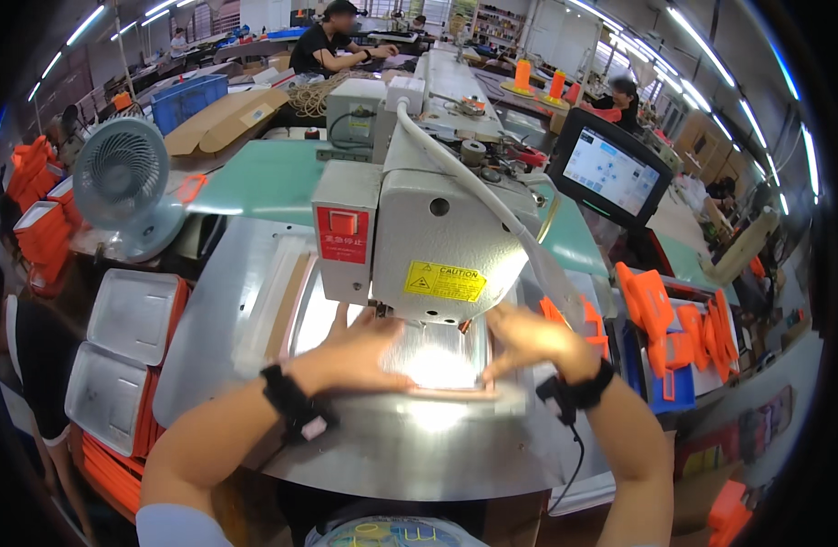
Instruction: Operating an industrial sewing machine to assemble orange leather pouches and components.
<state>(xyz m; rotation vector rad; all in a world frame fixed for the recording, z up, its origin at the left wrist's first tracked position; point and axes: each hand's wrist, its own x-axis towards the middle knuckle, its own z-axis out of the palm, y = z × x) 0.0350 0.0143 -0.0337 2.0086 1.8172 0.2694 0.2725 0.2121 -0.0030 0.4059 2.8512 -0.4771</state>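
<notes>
Now, flat piece [437,346]: here it lies, a rectangular piece on the metal surface [382,456], under the sewing machine head [437,228], glare blazing off its middle.
Near edge: facing the person, running left to right across their front.
Right side: pointing away from the person, toward the machine.
Long axis: can't call it; the far end vanishes beneath the head and the left side is covered.
Left hand [355,351]: over the piece's left side, thumb stretched toward the near edge, grip spread wide, nothing clenched.
Right hand [533,337]: at the opposite side, thumb and fingers spread apart, grip loose, some fingertips partly hidden.
Wrists: black straps on both, a dark cable hanging from the right one.
White trays [134,314]: off to the left, orange-edged, stacked, beyond the left forearm.
Orange pieces [651,314]: away on the right, heaped near a blue bin [671,390].
Screen [610,171]: lit, beyond the right hand, tilted.
</notes>
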